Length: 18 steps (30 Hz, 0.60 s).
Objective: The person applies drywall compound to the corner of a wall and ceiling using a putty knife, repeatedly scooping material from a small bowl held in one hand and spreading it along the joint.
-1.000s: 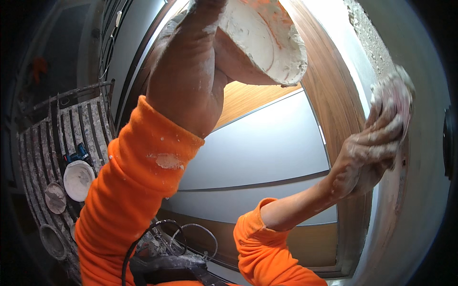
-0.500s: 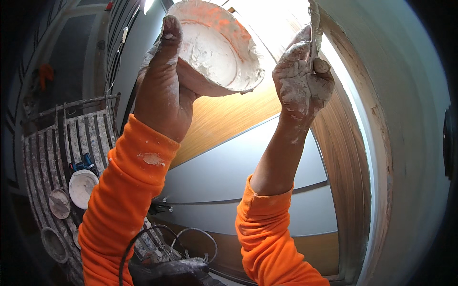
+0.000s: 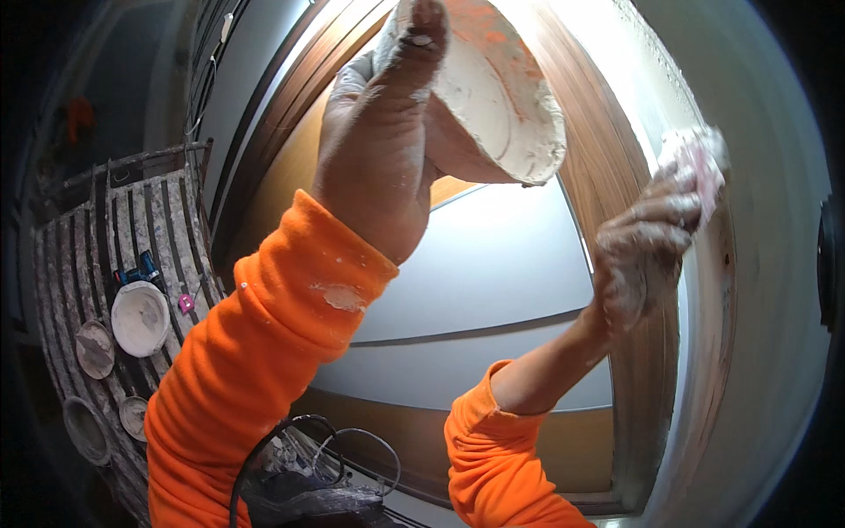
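High in the head view, my left hand (image 3: 374,158) grips an orange bowl (image 3: 497,110), its thumb over the near side and the other fingers partly hidden. Pale wet plaster coats the bowl inside and along its rim. My right hand (image 3: 647,246), smeared with white, is closed around a plaster-covered putty scraper (image 3: 704,172), whose blade looks pinkish. That scraper is at the corner of the pale wall (image 3: 761,229), beside the wood-grained door frame (image 3: 616,132); contact is hard to make out through the blur. Fresh rough plaster (image 3: 647,35) runs along the wall edge above.
A spattered slatted platform (image 3: 79,255) stands low on the left. On it are a blue power tool (image 3: 139,271), a white-crusted bowl (image 3: 141,319), smaller dishes and a pink object (image 3: 186,304). Cables (image 3: 396,458) loop near the bottom, below a striped door panel (image 3: 493,273).
My left hand and the bowl have shifted right. My right hand has swung right and down with the scraper, from beside the bowl to the wall corner.
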### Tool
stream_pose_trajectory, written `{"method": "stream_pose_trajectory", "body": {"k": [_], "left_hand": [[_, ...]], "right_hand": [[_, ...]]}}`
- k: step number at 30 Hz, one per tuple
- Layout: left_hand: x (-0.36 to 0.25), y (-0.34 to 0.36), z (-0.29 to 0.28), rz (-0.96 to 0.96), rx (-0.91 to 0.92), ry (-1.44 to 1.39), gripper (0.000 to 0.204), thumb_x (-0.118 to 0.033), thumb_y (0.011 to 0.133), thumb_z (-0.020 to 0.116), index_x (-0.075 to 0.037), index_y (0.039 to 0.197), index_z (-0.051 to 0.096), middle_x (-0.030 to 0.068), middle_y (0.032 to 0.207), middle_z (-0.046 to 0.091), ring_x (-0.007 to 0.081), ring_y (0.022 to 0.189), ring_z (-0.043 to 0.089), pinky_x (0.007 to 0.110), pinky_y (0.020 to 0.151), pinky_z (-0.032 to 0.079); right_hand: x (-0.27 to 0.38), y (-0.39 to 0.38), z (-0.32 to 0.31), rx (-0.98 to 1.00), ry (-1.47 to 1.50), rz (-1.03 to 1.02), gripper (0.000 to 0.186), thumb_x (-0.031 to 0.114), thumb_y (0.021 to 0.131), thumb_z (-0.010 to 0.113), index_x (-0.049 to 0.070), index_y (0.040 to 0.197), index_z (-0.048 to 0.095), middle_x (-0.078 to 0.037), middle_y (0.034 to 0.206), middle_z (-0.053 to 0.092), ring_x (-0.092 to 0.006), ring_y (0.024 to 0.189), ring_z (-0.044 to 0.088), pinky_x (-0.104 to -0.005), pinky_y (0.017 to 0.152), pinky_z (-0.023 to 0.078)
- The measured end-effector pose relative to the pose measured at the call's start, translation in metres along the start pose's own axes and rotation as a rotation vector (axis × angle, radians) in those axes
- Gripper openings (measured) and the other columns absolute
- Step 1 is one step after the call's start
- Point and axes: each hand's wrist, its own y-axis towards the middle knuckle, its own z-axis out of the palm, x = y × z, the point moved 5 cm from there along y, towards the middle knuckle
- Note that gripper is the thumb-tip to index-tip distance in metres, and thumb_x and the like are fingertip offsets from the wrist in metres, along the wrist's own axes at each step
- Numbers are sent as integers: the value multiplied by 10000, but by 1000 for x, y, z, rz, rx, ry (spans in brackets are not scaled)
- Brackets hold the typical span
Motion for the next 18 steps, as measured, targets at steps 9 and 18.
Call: {"method": "stream_pose_trajectory", "body": {"k": [9, 18], "left_hand": [[11, -11, -16, -74, -14, 11, 720, -503, 806, 609, 14, 1241, 360, 158, 1180, 481, 255, 1083, 519, 408, 880, 483], [-6, 8, -39, -103, -8, 70, 697, -509, 819, 588, 1, 1244, 378, 152, 1162, 490, 258, 1078, 522, 414, 896, 477]], "right_hand": [[14, -59, 0, 50, -90, -118, 544, 201, 865, 569, 58, 1347, 362, -183, 1159, 579, -264, 975, 625, -349, 714, 574], [-19, 29, 16, -30, 3, 9, 645, 29, 864, 428, 76, 1427, 117, -191, 1435, 258, -295, 1264, 379, -429, 1014, 395]]}}
